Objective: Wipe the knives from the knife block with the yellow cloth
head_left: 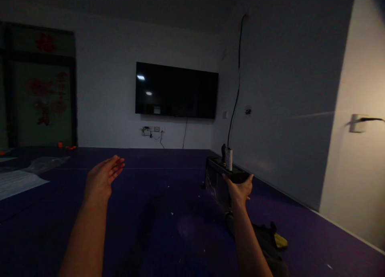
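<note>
In a dim room my left hand is raised in front of me with the fingers stretched out together, and it holds nothing. My right hand reaches forward and grips the near top edge of a dark box-like crate that stands on the purple floor by the right wall. A white power strip stands upright on top of the crate, with a black cable running up the wall.
A black wall-mounted television hangs on the far wall above sockets. Dark cloth with a yellow patch lies by my right forearm. White sheets lie on the floor at left. A dark door stands far left.
</note>
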{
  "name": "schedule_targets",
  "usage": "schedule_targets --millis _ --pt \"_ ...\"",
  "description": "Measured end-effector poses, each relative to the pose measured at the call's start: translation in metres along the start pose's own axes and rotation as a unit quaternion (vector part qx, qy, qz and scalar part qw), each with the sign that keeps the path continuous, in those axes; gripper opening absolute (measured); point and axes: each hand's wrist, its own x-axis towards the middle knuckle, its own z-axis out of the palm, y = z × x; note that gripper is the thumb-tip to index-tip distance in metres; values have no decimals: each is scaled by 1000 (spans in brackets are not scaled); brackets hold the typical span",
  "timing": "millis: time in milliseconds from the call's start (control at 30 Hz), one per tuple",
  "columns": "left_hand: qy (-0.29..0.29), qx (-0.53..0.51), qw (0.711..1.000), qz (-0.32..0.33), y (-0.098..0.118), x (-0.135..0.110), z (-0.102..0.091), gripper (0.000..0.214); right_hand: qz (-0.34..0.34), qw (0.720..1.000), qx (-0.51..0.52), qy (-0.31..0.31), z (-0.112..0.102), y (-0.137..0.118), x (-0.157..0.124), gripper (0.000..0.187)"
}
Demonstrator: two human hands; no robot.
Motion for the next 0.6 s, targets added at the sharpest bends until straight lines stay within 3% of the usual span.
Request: schedule_targets --millis 333,467,600 --pt "14 2 999 -28 4 -2 2 10 -6 998 40 40 2 7 5 98" --pt "-5 15 1000 -25 2 -3 6 11 -72 989 129 -14 4 2 9 97" --pt "-65 52 997 2 -3 -6 10 22 -106 963 240 -69 8 -28 -3 100"
